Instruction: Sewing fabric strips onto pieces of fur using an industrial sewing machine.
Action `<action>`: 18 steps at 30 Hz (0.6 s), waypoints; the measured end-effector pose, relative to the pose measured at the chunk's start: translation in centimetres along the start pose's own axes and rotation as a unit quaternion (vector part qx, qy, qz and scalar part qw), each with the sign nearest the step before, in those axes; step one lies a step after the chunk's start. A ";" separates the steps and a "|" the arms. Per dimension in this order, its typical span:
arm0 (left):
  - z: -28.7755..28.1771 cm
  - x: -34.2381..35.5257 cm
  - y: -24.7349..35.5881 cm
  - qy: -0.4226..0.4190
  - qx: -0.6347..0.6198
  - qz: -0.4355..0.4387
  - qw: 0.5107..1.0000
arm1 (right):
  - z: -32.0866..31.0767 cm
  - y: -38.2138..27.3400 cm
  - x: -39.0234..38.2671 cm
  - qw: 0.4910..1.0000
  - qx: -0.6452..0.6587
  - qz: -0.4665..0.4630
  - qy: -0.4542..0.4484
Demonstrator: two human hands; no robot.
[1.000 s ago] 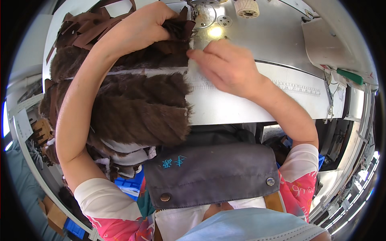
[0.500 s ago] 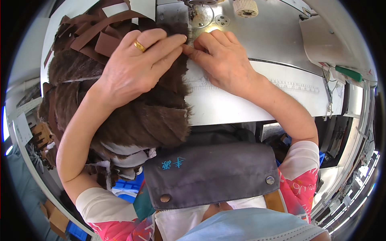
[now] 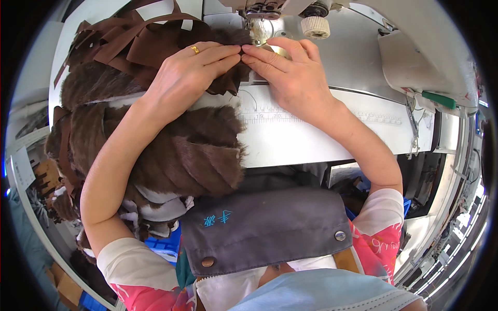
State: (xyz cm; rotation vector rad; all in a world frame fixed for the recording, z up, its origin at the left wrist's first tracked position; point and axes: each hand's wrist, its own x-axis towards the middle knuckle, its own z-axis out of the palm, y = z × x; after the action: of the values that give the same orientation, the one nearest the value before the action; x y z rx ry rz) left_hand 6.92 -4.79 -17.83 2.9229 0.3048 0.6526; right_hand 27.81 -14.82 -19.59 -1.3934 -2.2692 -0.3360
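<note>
My left hand (image 3: 194,72), with a gold ring, lies over the dark brown fur piece (image 3: 181,160), fingers pressed together at the fur's right edge. Fingertip to fingertip with it, my right hand (image 3: 295,72) pinches the same edge between thumb and forefinger, its other fingers bent loosely. Brown fabric strips (image 3: 137,49) are heaped behind my left hand, and a dark pointed flap hangs below the fingertips. The sewing machine's needle area (image 3: 259,28) is just beyond my hands. Exactly which layers are pinched is hidden by the fingers.
A white table edge with a printed ruler scale (image 3: 280,115) runs under my right forearm. The machine body (image 3: 415,67) stands at right, with a cream knob (image 3: 315,28) above and a green piece (image 3: 439,100) on it. A blue crate (image 3: 165,245) sits below the table.
My hands have drawn together at the fur's edge, and the right fingers have extended. The upper fur has folded back, baring a pale seam band and the table's ruler. The view has shifted slightly.
</note>
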 end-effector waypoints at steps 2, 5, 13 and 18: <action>0.3 0.3 -0.3 0.005 -0.010 -0.010 1.000 | -0.3 0.6 0.3 1.000 -0.009 -0.004 -0.016; 0.6 0.7 -0.7 0.009 -0.020 -0.023 0.999 | -0.1 1.3 0.4 0.999 -0.003 0.013 -0.031; 1.2 1.5 -1.6 0.017 -0.012 -0.037 0.999 | 1.3 2.4 0.4 0.999 0.013 0.041 0.002; 1.5 2.0 -1.8 0.021 -0.018 -0.050 0.998 | 1.4 2.7 0.5 0.999 -0.007 0.043 0.010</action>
State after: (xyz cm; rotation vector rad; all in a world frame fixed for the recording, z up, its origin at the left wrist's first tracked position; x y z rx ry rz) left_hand 9.00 -2.69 -18.70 2.8412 0.4374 0.6989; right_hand 29.62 -12.60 -20.61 -1.4817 -2.1869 -0.3369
